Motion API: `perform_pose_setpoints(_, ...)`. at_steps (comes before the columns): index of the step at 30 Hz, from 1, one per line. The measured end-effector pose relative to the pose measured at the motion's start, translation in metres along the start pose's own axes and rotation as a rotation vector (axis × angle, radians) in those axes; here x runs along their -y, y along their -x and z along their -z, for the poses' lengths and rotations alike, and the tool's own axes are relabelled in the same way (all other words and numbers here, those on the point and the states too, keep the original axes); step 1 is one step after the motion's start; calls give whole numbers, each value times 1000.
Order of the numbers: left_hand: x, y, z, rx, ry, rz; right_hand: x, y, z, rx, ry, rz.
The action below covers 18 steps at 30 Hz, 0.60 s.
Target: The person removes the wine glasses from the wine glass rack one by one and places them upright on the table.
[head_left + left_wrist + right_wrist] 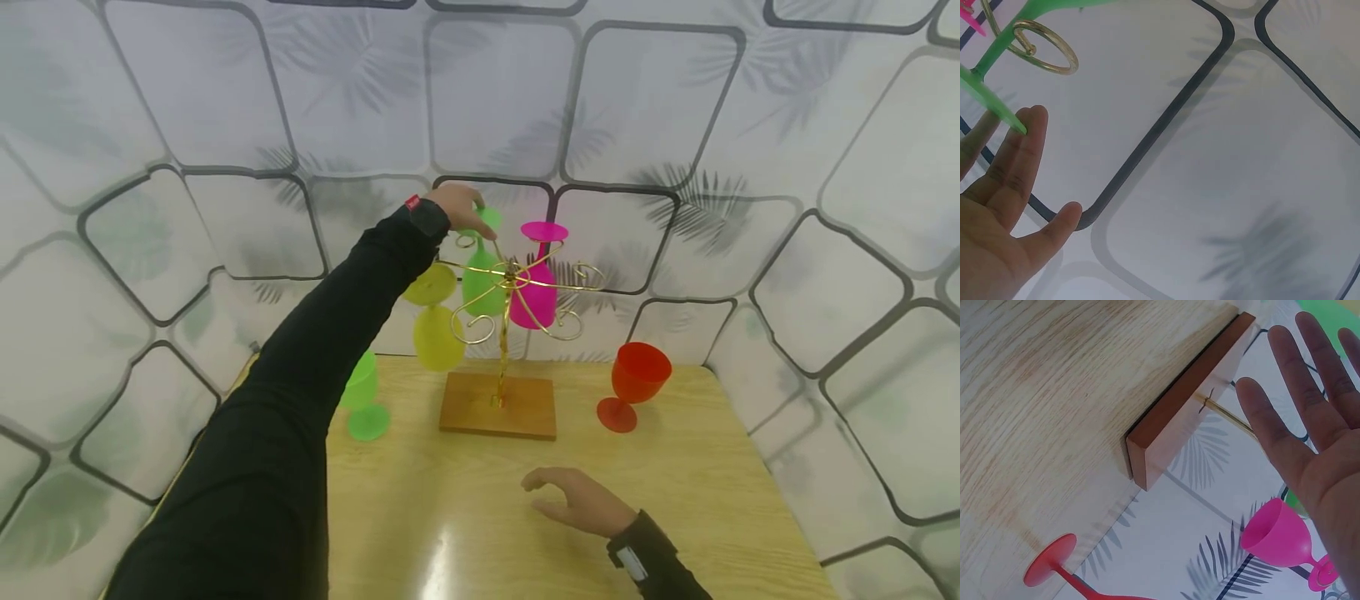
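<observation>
In the head view, the hanging green goblet (pixel 472 283) was upside down on the gold rack (pixel 503 354); only the left wrist view showed the grip of the left hand (pixel 459 208) loose, straight fingers touching the goblet's foot. The right hand (pixel 581 500), fingers outstretched above the counter (pixel 405 517), bared its palm only to its own wrist view.

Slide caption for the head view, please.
Left hand at an upside-down green goblet on a gold rack; right hand empty.

Pale leaf-patterned wall (pixel 495 92) behind a wood-grained table (pixel 720 483).
</observation>
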<state>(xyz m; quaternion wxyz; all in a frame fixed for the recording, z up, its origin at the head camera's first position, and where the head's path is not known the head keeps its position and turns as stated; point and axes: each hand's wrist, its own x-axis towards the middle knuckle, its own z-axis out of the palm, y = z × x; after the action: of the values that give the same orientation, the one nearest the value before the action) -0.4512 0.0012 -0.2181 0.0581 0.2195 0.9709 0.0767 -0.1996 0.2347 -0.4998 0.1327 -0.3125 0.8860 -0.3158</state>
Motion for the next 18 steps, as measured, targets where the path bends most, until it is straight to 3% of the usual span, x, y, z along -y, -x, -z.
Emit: perform_pose_setpoints(18,-10,0,-7,47,-29,-42,2,4,-2,-24,10,30)
